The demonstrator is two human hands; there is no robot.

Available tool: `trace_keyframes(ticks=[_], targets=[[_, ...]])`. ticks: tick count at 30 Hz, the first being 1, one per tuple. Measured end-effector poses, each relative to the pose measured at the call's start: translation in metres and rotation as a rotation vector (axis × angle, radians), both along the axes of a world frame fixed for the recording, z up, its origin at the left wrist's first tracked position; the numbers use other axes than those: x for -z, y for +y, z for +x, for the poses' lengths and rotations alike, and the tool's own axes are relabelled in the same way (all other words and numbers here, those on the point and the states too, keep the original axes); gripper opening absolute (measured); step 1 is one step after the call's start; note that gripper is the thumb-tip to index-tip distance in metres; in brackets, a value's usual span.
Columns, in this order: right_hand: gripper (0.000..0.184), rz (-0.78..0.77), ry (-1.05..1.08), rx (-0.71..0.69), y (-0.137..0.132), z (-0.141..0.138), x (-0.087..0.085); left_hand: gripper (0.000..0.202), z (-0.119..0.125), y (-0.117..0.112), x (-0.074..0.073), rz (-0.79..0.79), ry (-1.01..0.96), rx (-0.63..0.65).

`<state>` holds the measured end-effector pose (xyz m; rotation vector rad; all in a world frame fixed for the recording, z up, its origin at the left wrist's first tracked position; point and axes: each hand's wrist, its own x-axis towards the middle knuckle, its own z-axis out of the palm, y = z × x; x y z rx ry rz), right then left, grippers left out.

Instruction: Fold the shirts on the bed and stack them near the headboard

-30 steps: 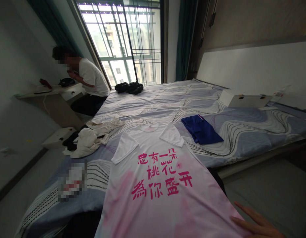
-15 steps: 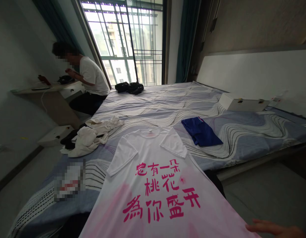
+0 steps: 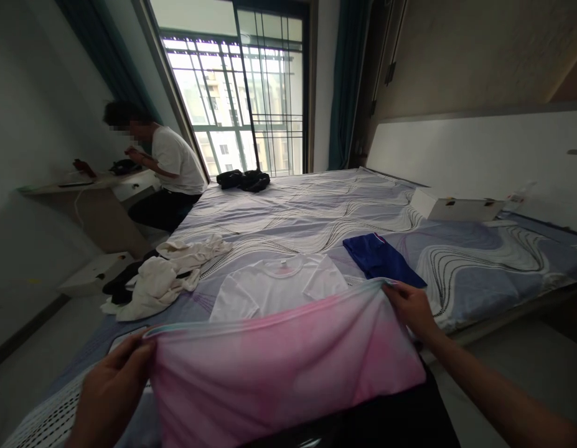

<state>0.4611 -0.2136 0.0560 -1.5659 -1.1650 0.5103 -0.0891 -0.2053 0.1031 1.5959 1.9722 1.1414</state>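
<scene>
A white and pink T-shirt [image 3: 279,361] lies on the bed, its lower part lifted and folded up toward the collar. My left hand [image 3: 115,379] pinches the hem at its left corner. At the other corner, my right hand [image 3: 412,305] grips the same hem between thumb and fingers. The hem stretches between both hands, with the pink fabric hanging below it. The white collar and sleeves stay flat on the sheet, while the printed lettering is hidden under the raised cloth. Just beyond my right hand is a folded blue garment [image 3: 381,258].
Crumpled white clothes [image 3: 162,280] lie at the left on the patterned bed [image 3: 297,211]. Black clothing [image 3: 244,180] sits at the far edge, and a white box [image 3: 456,205] stands at right. A person [image 3: 169,162] sits by a desk [image 3: 101,183].
Both hands have come in and taken the T-shirt's hem, raising it up and away from me over the printed lettering. Before, the shirt was spread flat with only one hand partly visible.
</scene>
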Motion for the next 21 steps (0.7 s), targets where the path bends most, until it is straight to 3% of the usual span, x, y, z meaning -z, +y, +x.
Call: trace_keyframes(ticks=[3, 7, 9, 11, 15, 21], targets=[[0.046, 0.017, -0.045, -0.062, 0.058, -0.001, 0.03, 0.062, 0.009, 0.061, 0.014, -0.048, -0.091, 0.018], [0.047, -0.048, -0.134, -0.11, 0.122, 0.009, 0.078, 0.059, -0.005, 0.136, 0.069, 0.006, -0.149, 0.075], [0.045, -0.071, -0.155, -0.104, 0.15, 0.014, 0.1, 0.054, -0.013, 0.167, 0.096, -0.011, -0.118, 0.022], [0.043, -0.052, -0.133, -0.09, 0.175, 0.017, 0.116, 0.05, -0.016, 0.193, 0.114, -0.021, -0.091, -0.033], [0.044, 0.001, -0.097, -0.061, 0.214, 0.022, 0.128, 0.045, -0.016, 0.233, 0.123, -0.004, -0.074, -0.071], [0.048, -0.087, -0.242, -0.018, 0.258, 0.025, 0.129, 0.043, -0.021, 0.279, 0.127, -0.054, -0.028, -0.062]])
